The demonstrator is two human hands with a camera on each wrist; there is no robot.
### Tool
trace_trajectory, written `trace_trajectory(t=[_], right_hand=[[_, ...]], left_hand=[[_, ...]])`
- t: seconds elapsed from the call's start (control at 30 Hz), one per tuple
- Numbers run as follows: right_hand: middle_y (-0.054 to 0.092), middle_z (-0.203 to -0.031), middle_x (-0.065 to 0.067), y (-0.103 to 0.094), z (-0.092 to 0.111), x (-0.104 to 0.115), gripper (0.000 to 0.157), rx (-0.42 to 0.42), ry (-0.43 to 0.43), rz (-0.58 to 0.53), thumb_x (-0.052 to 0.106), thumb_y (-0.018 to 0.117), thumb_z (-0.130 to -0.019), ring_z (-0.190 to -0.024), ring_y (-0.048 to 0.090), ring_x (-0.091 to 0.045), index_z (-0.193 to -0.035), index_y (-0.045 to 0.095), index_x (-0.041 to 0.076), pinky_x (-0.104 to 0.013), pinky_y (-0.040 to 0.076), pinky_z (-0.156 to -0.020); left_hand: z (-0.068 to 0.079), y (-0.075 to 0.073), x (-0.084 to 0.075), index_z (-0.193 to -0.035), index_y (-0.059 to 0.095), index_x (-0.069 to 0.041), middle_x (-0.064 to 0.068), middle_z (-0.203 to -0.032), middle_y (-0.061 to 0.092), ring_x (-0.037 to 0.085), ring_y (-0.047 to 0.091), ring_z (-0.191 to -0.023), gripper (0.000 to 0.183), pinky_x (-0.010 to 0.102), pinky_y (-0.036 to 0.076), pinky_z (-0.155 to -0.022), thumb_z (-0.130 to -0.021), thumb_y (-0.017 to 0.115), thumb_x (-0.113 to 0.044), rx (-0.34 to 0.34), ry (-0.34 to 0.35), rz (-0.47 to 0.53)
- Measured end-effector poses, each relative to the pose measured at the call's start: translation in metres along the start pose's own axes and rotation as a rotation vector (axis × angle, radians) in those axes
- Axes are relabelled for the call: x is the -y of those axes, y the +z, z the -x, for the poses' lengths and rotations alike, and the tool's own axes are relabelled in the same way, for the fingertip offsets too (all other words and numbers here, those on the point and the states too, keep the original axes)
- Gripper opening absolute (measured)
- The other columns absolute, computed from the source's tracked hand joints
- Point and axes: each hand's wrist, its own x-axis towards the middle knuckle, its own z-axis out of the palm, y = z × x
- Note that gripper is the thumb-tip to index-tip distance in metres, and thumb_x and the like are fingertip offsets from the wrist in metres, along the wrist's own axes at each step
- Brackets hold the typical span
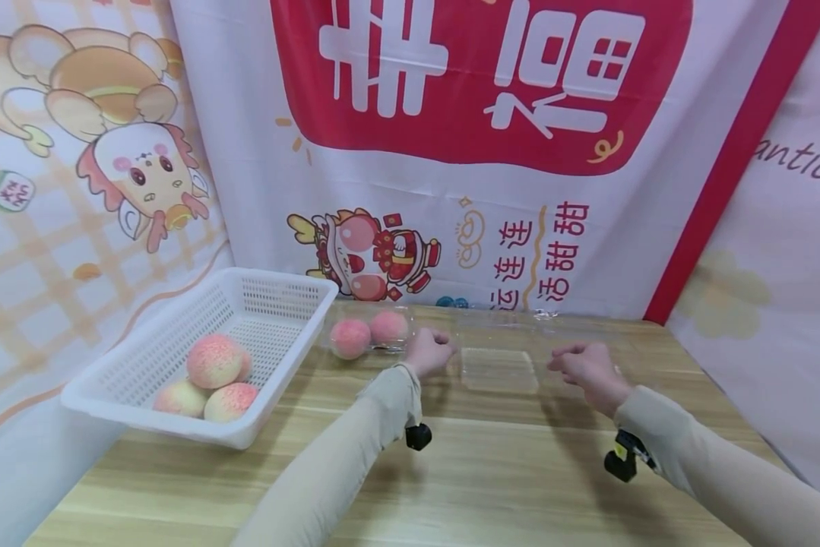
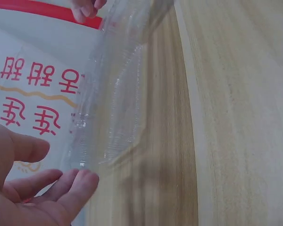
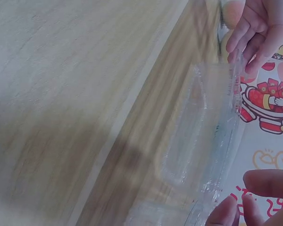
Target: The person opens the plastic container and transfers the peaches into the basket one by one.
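A clear plastic box [image 1: 500, 372] lies on the wooden table between my two hands; its thin edges are hard to make out. My left hand [image 1: 430, 352] is at its left side, thumb and fingers apart, with the fingertips close to the box edge in the left wrist view. At the right side is my right hand [image 1: 590, 372], its thumb and fingers also parted near the plastic rim [image 3: 205, 188]. Neither hand visibly grips the plastic. Just left of my left hand, two pink peaches [image 1: 350, 339] sit in clear plastic.
On the left stands a white slotted basket [image 1: 324, 300] with several peaches [image 1: 214, 361] in its near end. A printed cloth [image 1: 245, 167] hangs behind the table, and more cloth covers both sides. The wooden table [image 1: 492, 479] extends toward me.
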Motion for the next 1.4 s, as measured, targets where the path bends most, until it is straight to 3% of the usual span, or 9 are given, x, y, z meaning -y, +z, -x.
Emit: trace_trajectory(t=[0.23,0.4,0.53,0.77,0.9,1.1,1.3,1.4], right_hand=[[0.053,-0.126,-0.029,0.009,0.001,0.008,0.041,-0.035,-0.025,-0.046,-0.002,0.063,-0.087,-0.109,0.056,-0.036,-0.125,0.052,-0.013,-0.041,0.052,-0.094],[0.061,-0.107,-0.018,0.023,-0.001,0.02,0.035,-0.063,-0.045,-0.136,-0.003,0.062,-0.087,-0.081,0.06,-0.017,-0.12,0.055,-0.013,-0.024,0.056,-0.072],[0.064,-0.095,-0.012,0.038,0.0,0.031,0.033,-0.037,-0.048,-0.222,-0.005,0.062,-0.087,-0.07,0.06,-0.011,-0.119,0.056,-0.014,-0.022,0.057,-0.068],[0.064,-0.111,-0.023,0.064,0.002,0.049,0.034,0.017,-0.026,-0.279,-0.005,0.063,-0.088,-0.075,0.064,-0.015,-0.121,0.057,-0.012,-0.034,0.057,-0.084],[0.061,-0.118,-0.026,0.075,0.004,0.053,0.033,0.051,-0.017,-0.31,-0.005,0.063,-0.089,-0.078,0.065,-0.017,-0.121,0.057,-0.011,-0.036,0.056,-0.085],[0.06,-0.116,-0.025,0.086,0.007,0.055,0.037,0.102,-0.01,-0.395,-0.006,0.06,-0.091,-0.086,0.066,-0.022,-0.126,0.053,-0.013,-0.038,0.054,-0.091],[0.062,-0.112,-0.022,0.102,0.007,0.055,0.042,0.158,0.036,-0.494,-0.007,0.059,-0.09,-0.094,0.065,-0.026,-0.13,0.048,-0.016,-0.041,0.051,-0.095],[0.062,-0.114,-0.024,0.111,0.009,0.059,0.039,0.152,0.041,-0.474,-0.006,0.06,-0.09,-0.098,0.064,-0.029,-0.127,0.051,-0.015,-0.04,0.052,-0.094]], left_hand=[[0.014,-0.009,-0.005,-0.117,0.065,0.008,0.02,-0.111,0.067,0.032,0.062,-0.105,0.031,0.041,0.05,-0.094,-0.091,0.065,-0.009,-0.07,0.01,0.045],[0.022,-0.02,-0.006,-0.119,0.063,0.008,0.02,-0.112,0.066,0.032,0.062,-0.105,0.033,0.04,0.051,-0.093,-0.091,0.066,-0.009,-0.094,0.021,0.068],[0.027,-0.03,-0.007,-0.119,0.063,0.006,0.018,-0.112,0.066,0.03,0.061,-0.106,0.033,0.039,0.051,-0.092,-0.091,0.067,-0.009,-0.12,0.031,0.072],[0.041,-0.047,-0.003,-0.122,0.063,0.003,0.016,-0.111,0.066,0.028,0.061,-0.105,0.036,0.039,0.051,-0.093,-0.089,0.069,-0.009,-0.206,-0.002,0.104],[0.054,-0.055,0.004,-0.122,0.061,0.005,0.018,-0.111,0.066,0.029,0.061,-0.104,0.037,0.04,0.051,-0.093,-0.088,0.068,-0.007,-0.256,-0.02,0.15],[0.074,-0.065,0.02,-0.121,0.06,0.008,0.02,-0.111,0.066,0.031,0.061,-0.104,0.039,0.041,0.051,-0.093,-0.086,0.067,-0.007,-0.308,-0.014,0.142],[0.091,-0.077,0.039,-0.125,0.052,0.014,0.028,-0.12,0.059,0.038,0.057,-0.11,0.046,0.046,0.048,-0.096,-0.086,0.065,-0.007,-0.354,-0.072,0.176],[0.096,-0.083,0.046,-0.129,0.045,0.018,0.029,-0.114,0.058,0.035,0.059,-0.1,0.052,0.039,0.053,-0.086,-0.088,0.063,-0.008,-0.359,-0.112,0.222]])
